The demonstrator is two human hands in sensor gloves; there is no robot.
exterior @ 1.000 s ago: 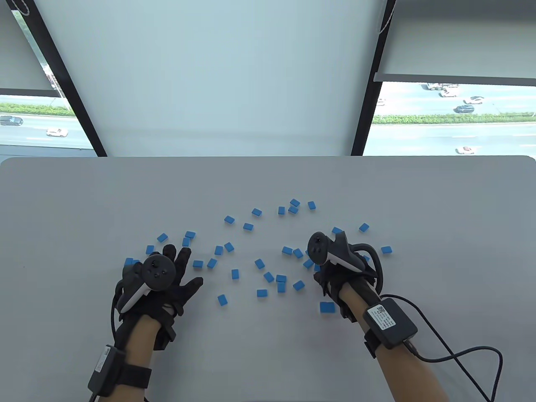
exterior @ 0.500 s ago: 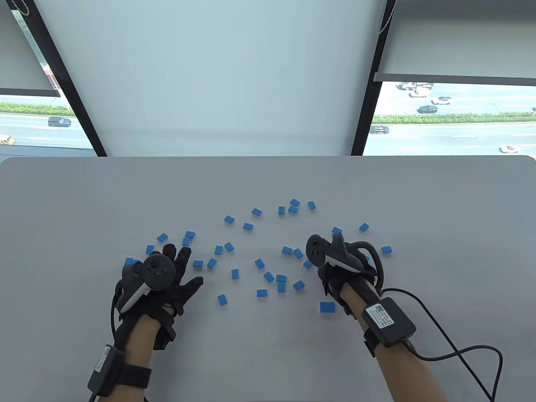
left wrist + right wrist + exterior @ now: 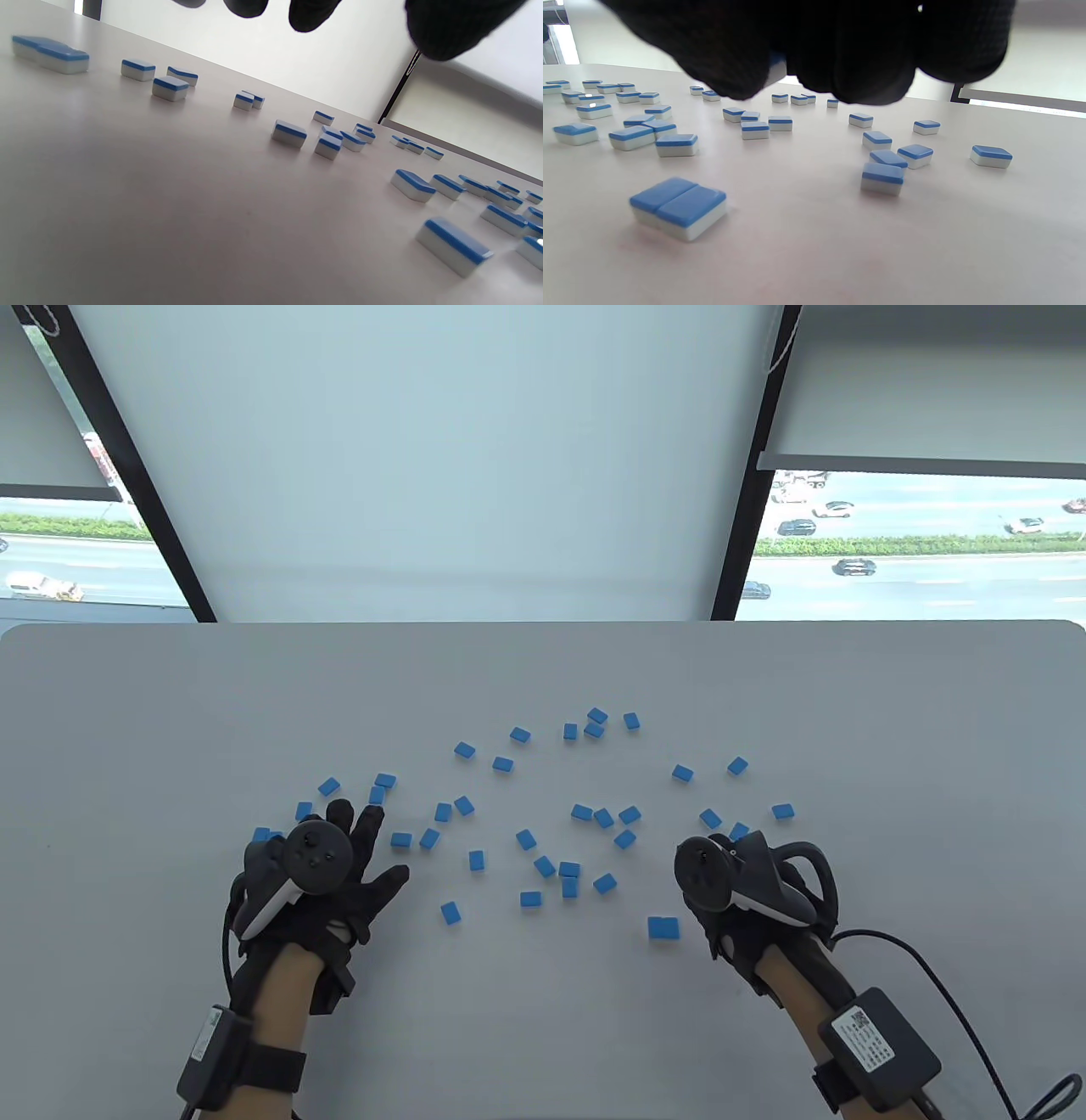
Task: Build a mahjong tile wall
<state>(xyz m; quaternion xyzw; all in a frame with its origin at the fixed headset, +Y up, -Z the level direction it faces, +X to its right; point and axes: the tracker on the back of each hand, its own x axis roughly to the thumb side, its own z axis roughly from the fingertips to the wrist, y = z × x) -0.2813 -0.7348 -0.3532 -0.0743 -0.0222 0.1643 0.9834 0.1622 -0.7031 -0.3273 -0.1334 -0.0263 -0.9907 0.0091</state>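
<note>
No legible writing on tiles

I saw a grey table, a lowered roller blind, and cars outside.

A pale grey counter carries scattered blue-backed mahjong tiles, all face down. Two tiles lie touching, side by side.

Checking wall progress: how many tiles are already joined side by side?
2: they form one touching pair on the table, near the person and just left of the right hand. Nothing else looks joined. That hand may hide another.
</note>
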